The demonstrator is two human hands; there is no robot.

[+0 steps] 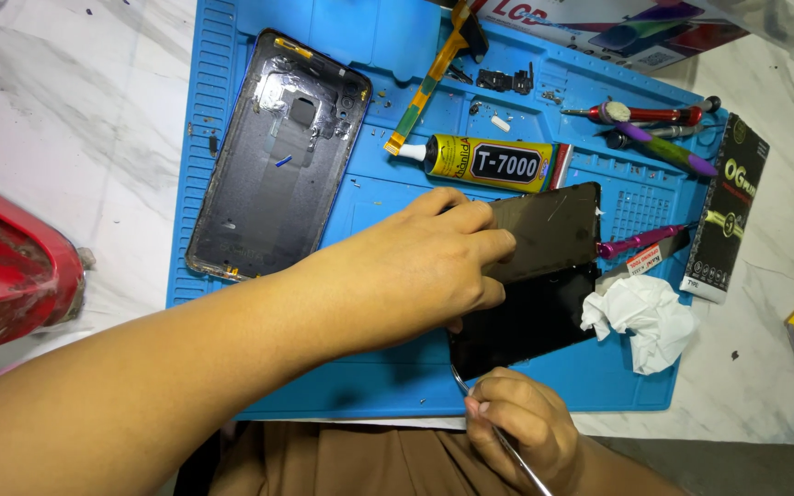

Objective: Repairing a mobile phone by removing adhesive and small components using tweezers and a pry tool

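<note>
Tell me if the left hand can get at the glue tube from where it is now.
Probably yes: the left hand rests on the dark phone panel, and the yellow glue tube lies just beyond its fingertips on the blue mat, nothing between.

Hidden or cut off, as I see it from my station:
- phone screen (544, 276): left part covered by my left hand (406, 276).
- metal tool (498, 436): tip hidden under the screen's edge; handle runs off the bottom.
- red object (6, 266): cut by the left edge, kind unclear.
- box (618, 28): cropped at the top.
- small screws on blue mat (397, 377): too tiny to count.
</note>
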